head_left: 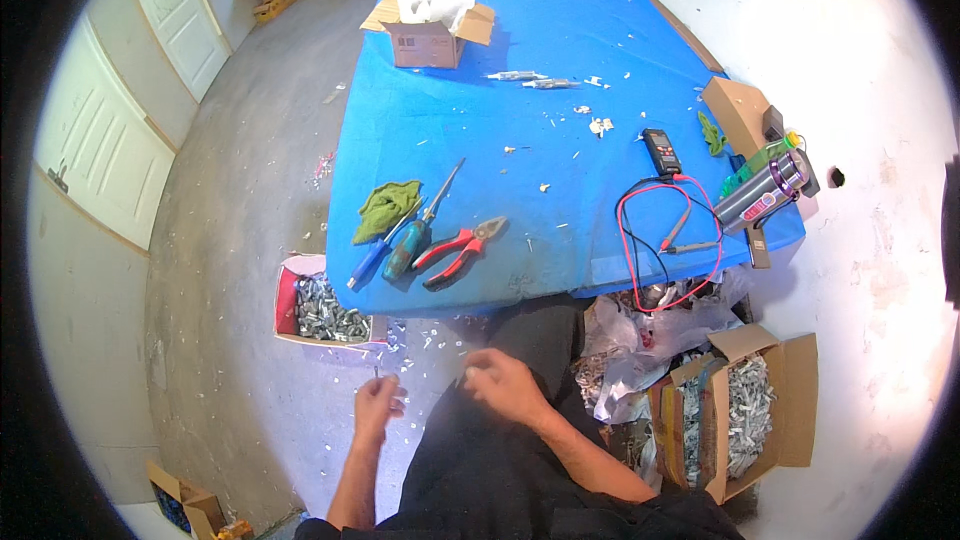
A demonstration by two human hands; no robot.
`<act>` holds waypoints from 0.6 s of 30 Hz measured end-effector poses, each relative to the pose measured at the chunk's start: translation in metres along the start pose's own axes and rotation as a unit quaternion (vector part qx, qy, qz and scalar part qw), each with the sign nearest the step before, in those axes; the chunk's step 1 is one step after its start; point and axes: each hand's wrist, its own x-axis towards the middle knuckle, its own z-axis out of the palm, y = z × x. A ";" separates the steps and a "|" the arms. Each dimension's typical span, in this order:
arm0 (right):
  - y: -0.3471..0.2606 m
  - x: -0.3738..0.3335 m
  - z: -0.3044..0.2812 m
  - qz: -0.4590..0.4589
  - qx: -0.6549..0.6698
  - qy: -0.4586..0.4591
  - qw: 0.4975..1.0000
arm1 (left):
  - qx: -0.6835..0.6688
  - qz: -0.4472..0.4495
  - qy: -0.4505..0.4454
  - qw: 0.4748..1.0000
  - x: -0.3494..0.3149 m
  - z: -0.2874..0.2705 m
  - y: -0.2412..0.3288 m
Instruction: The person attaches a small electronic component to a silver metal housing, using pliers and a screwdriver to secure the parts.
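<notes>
Both hands are over my lap, in front of the table's near edge. My left hand (378,406) is closed with its fingers curled, and a thin dark tip seems to stick up from it; I cannot make out what it is. To its right my right hand (502,384) is closed too, thumb against the bent fingers, and anything in it is hidden. The hands are apart. On the near table corner lie pliers (463,252) with red handles, a green-handled screwdriver (408,248), a blue-handled screwdriver (375,258) and a crumpled green cloth (388,210).
An open box of small metal cylinders (330,312) stands on the floor left of the blue-covered table (480,155). A multimeter (661,152) with red and black leads lies near a metal flask (762,194). At right is a carton of whitish pieces (750,418); a small carton (425,45) stands farther back.
</notes>
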 end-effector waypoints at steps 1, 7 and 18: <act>-0.003 0.000 -0.001 0.013 -0.008 -0.006 1.000 | 0.007 0.009 0.005 1.000 -0.004 0.012 -0.001; -0.017 -0.001 -0.011 0.019 -0.002 -0.016 1.000 | 0.063 0.116 0.032 0.991 -0.004 0.037 0.027; -0.147 0.060 -0.111 -0.150 -0.182 0.099 0.967 | 0.256 0.517 0.089 0.812 -0.023 0.087 0.184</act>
